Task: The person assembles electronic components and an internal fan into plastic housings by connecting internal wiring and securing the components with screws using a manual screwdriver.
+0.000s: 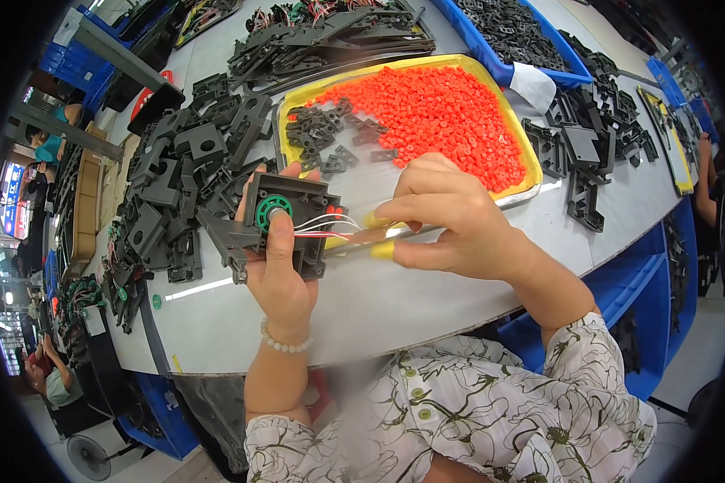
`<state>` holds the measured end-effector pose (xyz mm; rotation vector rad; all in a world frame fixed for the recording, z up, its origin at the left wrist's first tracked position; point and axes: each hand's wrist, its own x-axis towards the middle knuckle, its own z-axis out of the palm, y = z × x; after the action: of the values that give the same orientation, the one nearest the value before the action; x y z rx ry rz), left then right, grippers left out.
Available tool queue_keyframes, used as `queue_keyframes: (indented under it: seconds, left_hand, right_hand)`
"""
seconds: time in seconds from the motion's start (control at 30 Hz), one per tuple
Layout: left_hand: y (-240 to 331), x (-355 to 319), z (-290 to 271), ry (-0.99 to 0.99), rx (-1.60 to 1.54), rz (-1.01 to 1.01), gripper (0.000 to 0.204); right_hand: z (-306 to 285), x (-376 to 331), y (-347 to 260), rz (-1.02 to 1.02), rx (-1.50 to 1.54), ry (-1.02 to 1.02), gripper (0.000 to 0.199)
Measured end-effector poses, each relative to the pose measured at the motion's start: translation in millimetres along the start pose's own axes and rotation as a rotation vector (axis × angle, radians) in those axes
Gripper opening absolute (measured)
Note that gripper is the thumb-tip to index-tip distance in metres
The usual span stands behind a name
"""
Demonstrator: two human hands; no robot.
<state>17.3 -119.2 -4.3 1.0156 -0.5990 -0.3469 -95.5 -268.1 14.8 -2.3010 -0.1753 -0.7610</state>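
Note:
My left hand [280, 270] grips a black plastic housing [286, 221] above the table, thumb pressed on a green round part [272, 211] set in it. White and red wires [330, 227] run out of the housing to the right. My right hand [451, 221] pinches those wire ends between thumb and forefinger, both capped with yellow fingertip covers. Just behind the hands lies a yellow tray [532, 173] holding many small orange pieces [435, 109] and several small black pieces [330, 133].
A heap of black plastic housings [177, 173] lies on the grey table to the left. More black parts [596, 145] lie at right, and a blue bin [511, 32] of them stands behind. Other people sit at far left and right edges.

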Motion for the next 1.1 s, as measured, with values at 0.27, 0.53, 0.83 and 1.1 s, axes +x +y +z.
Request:
queue_keyframes:
  seconds: [0.27,0.53,0.83,1.1]
  left_hand:
    - [0,-1,2,0.011,-0.002,0.009,0.044]
    - [1,-2,2,-0.018,0.044,0.040,0.044]
    - [-1,-3,4,-0.006,-0.054,-0.128,0.048]
    - [-10,-10,4,-0.046,-0.056,-0.131,0.046]
  right_hand:
    - [3,-2,5,0.161,0.202,-0.044,0.022]
    - [0,1,-1,0.339,0.302,-0.074,0.022]
    - [6,1,3,-0.020,-0.122,0.191,0.025]
    - [16,-1,-8,-0.009,-0.373,0.171,0.016]
